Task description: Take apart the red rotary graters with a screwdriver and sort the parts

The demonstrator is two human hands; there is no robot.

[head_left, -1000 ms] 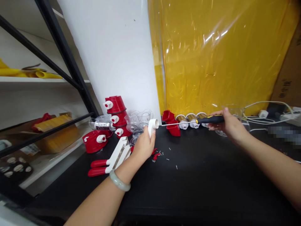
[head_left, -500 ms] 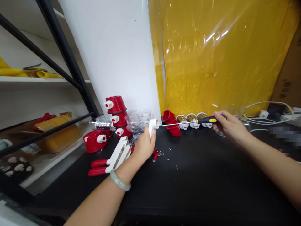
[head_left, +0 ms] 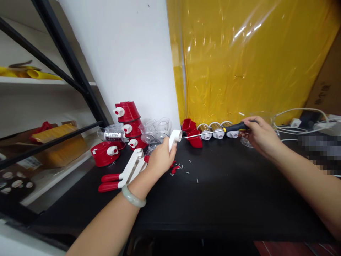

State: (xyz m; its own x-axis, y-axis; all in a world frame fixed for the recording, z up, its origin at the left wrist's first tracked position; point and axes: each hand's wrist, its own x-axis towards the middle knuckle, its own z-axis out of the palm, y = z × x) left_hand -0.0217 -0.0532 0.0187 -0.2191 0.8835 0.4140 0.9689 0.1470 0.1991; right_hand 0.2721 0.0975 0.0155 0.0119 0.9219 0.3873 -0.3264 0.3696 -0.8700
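My left hand [head_left: 161,158] is closed around a white plastic crank handle [head_left: 175,137], its round socket end sticking out above my fingers and facing right. The rest of the handle is hidden in my palm. In my right hand [head_left: 259,137] is a screwdriver [head_left: 236,127] with a black and yellow grip. Its long metal shaft points left, with the tip at the socket's opening; whether it touches anything inside I cannot tell. Below my left hand, small screws [head_left: 188,172] and little red plastic pieces [head_left: 175,170] lie scattered on the black table [head_left: 226,199].
Two white crank handles with red grips [head_left: 109,186] lie at the left. Behind them stand stacked red housings [head_left: 128,112], another red housing [head_left: 103,154] and clear plastic parts [head_left: 156,129]. Red chutes [head_left: 195,138] and grater drums [head_left: 204,131] line the wall. White cables [head_left: 287,132] lie right.
The view has tipped slightly downward. In my right hand the screwdriver's grip has turned and slants more, while its tip stays at the socket. My left hand keeps its hold on the crank handle.
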